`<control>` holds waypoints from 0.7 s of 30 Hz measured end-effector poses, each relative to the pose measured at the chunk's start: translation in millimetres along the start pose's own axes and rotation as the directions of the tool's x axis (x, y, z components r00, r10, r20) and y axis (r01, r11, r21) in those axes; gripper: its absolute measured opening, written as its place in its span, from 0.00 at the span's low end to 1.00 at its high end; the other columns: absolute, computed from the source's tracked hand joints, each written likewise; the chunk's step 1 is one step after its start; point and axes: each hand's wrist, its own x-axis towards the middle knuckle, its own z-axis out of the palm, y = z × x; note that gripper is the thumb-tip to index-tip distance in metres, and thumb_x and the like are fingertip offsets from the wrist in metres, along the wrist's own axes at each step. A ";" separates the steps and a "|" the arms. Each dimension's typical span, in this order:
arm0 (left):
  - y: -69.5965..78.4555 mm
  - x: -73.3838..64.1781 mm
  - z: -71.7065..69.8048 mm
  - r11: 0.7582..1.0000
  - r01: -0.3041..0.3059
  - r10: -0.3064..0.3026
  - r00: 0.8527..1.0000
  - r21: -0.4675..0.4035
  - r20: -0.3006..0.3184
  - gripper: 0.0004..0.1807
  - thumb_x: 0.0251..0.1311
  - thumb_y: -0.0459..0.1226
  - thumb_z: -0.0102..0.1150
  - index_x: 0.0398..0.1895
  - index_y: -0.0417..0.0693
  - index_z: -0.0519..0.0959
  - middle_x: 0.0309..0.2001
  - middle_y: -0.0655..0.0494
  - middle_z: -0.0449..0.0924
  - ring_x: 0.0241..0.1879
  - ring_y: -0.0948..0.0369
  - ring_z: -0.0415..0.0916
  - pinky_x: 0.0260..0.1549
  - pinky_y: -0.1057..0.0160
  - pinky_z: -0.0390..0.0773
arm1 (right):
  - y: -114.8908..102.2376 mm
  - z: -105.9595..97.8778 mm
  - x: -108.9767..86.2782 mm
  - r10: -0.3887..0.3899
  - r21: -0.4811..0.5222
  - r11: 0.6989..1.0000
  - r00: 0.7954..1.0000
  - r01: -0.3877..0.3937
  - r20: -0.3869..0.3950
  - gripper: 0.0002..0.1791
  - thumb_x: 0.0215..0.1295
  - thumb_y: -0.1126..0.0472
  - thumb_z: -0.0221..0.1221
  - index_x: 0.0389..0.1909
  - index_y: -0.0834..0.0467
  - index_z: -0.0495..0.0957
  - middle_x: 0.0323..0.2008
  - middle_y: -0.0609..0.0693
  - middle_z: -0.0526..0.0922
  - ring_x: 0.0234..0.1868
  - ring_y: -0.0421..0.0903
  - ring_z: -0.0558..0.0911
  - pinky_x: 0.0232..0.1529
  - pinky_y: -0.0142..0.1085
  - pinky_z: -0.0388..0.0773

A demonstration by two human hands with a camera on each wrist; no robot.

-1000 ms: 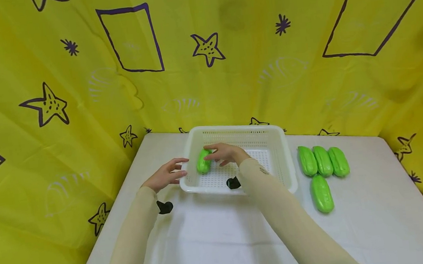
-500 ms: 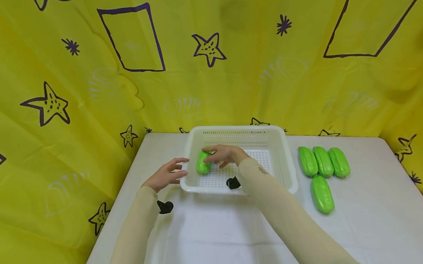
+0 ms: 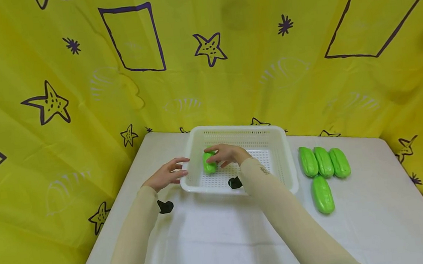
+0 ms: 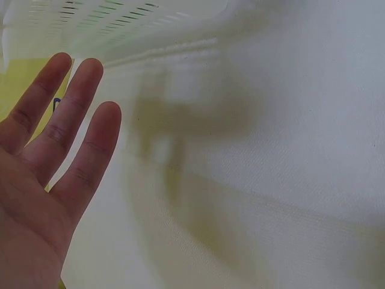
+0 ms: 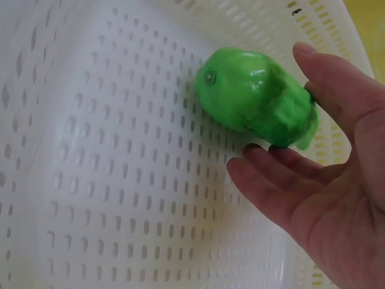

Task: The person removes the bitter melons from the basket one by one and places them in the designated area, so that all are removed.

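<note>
In the head view, a plump green vegetable (image 3: 209,166), shaped like a stubby cucumber, is inside the left part of a white perforated basket (image 3: 240,189). My right hand (image 3: 227,152) reaches over it and holds it. The right wrist view shows the thumb on one side of the green vegetable (image 5: 240,90) and fingertips (image 5: 249,174) at the other, low over the slotted floor. At the basket's left rim is my left hand (image 3: 165,175), fingers spread and fairly straight, nothing held. Its palm (image 4: 30,217) faces the left wrist camera; whether it touches the rim cannot be told.
Right of the basket, three similar green vegetables (image 3: 324,162) lie side by side, with one more (image 3: 322,195) in front of them. All rest on a white-covered table (image 3: 223,242). A yellow patterned curtain (image 3: 245,81) closes off the back and sides.
The green vegetable in the basket has shifted slightly right, away from the left wall, with my right hand. My left hand and the basket stay in place.
</note>
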 end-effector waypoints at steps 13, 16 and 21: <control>0.7 -1.1 0.8 1.000 0.006 -0.006 1.000 0.006 -0.003 0.29 0.66 0.46 0.59 0.69 0.58 0.66 0.67 0.41 0.64 0.62 0.46 0.67 0.54 0.49 0.77 | 6.6 -5.0 -2.6 -0.020 -0.002 1.000 0.999 0.020 -0.032 0.29 0.68 0.64 0.60 0.69 0.57 0.66 0.61 0.59 0.67 0.45 0.48 0.75 0.57 0.49 0.76; 1.5 -1.1 0.7 1.000 0.015 -0.015 1.000 0.002 -0.007 0.29 0.66 0.46 0.60 0.69 0.59 0.66 0.67 0.42 0.64 0.62 0.46 0.67 0.54 0.50 0.77 | 6.6 -5.5 -2.9 -0.011 -0.009 1.000 1.000 0.011 -0.027 0.29 0.68 0.64 0.60 0.69 0.56 0.66 0.61 0.58 0.67 0.46 0.48 0.75 0.57 0.48 0.76; 1.4 -1.8 0.2 1.000 0.003 -0.003 1.000 -0.004 -0.005 0.29 0.66 0.46 0.59 0.69 0.57 0.66 0.66 0.41 0.64 0.61 0.46 0.67 0.53 0.50 0.78 | 6.2 -6.2 -3.8 0.011 -0.009 1.000 1.000 -0.011 -0.011 0.30 0.68 0.64 0.60 0.70 0.54 0.66 0.65 0.59 0.65 0.51 0.50 0.75 0.58 0.48 0.74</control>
